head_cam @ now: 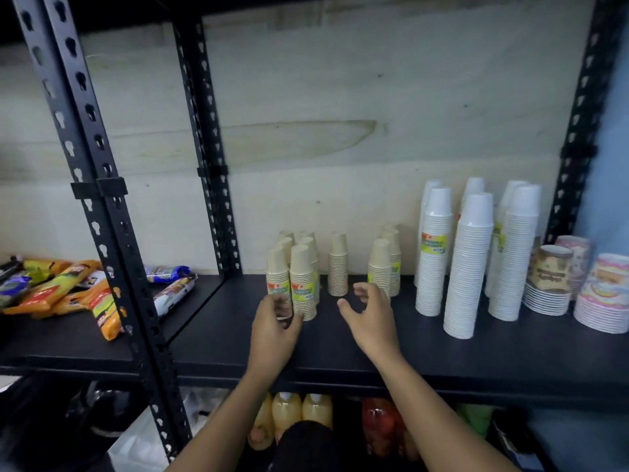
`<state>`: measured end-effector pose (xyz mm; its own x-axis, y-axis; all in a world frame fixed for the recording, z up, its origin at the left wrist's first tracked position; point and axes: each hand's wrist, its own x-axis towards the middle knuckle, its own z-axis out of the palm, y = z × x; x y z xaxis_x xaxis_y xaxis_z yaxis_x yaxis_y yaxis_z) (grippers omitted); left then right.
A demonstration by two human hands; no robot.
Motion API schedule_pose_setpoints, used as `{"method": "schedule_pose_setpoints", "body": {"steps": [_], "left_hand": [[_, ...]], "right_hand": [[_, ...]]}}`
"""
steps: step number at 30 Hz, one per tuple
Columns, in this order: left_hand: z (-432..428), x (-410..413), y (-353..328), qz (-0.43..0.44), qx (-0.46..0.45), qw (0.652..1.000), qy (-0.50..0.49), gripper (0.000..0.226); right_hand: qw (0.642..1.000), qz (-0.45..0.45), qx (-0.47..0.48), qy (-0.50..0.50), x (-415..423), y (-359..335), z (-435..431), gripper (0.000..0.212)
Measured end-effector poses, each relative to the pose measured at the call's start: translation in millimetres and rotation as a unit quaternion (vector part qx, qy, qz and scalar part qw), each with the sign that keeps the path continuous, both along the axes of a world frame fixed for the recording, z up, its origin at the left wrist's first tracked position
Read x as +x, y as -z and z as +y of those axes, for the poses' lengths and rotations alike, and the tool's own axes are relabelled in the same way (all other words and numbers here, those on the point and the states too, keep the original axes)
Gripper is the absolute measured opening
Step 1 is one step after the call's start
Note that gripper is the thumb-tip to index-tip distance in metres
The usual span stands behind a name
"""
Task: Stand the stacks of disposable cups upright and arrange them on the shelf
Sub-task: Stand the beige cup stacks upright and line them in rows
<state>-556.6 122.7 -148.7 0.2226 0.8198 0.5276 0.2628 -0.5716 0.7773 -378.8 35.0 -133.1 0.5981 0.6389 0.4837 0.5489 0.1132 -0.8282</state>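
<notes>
Landmark: lone beige stack [338, 267], upright toward the back of the black shelf [459, 356], nothing touching it.
Left grip [275, 323]: in front of and left of the lone beige stack; fingers curled round the bottom of the front-left beige stack [277, 272], grasping it.
Front-left beige stack: upright, left of the lone beige stack; fingers hide its base, so cannot tell whether it sits on the shelf; its orange and yellow label is partly covered.
Left beige cluster [304, 267]: left of the lone beige stack; several upright stacks packed close in two rows running back; the held stack is at its front-left corner, against its neighbour.
Right grip [369, 316]: in front of and slightly right of the lone beige stack; released, fingers spread and lightly bent, holding nothing.
Right beige stacks [381, 264]: right of the lone beige stack, upright, one behind another, just beyond the right grip's fingertips; contact cannot be told.
White stacks [469, 260]: further right, taller, six upright in two rows.
Printed cup stacks [606, 294]: furthest right, short, upright.
Snack packets [64, 291]: well left, past the black post [102, 206], lying flat.
Bottles [299, 408]: below, on the lower level, yellow contents.
</notes>
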Motion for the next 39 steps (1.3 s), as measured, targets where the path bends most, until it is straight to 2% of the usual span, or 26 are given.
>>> {"method": "schedule_pose_setpoints", "body": {"steps": [4,11,17,21,25,33,39], "left_hand": [[-25.1,27.0,-2.4,0.015,-0.007,0.999,0.028,0.033],[-26.2,92.2,-20.2,0.033,-0.006,0.998,0.057,0.066],[6.7,146.6,-24.9,0.027,-0.072,0.997,0.017,0.070],[29.4,169.1,-14.9,0.030,-0.111,0.993,0.002,0.082],[45.4,180.3,-11.0,0.009,-0.143,0.989,-0.022,0.075],[51.8,185.8,-14.6,-0.009,-0.136,0.989,-0.062,0.048],[36.8,174.6,-16.7,-0.002,-0.120,0.992,-0.041,0.048]], "right_hand": [[1.000,-0.010,0.005,0.022,10.0,-2.9,-18.8,0.043],[0.998,0.018,-0.025,0.055,40.4,-3.3,-34.3,0.061],[0.998,0.025,-0.048,0.019,64.8,-2.4,-20.3,0.054],[0.998,0.021,-0.059,0.010,77.9,2.3,-2.8,0.061],[0.998,0.027,-0.055,0.013,87.1,4.1,9.4,0.068],[0.998,0.036,-0.055,0.015,91.7,7.2,15.2,0.060],[0.997,0.046,-0.054,0.022,87.8,5.2,-1.4,0.061]]}}
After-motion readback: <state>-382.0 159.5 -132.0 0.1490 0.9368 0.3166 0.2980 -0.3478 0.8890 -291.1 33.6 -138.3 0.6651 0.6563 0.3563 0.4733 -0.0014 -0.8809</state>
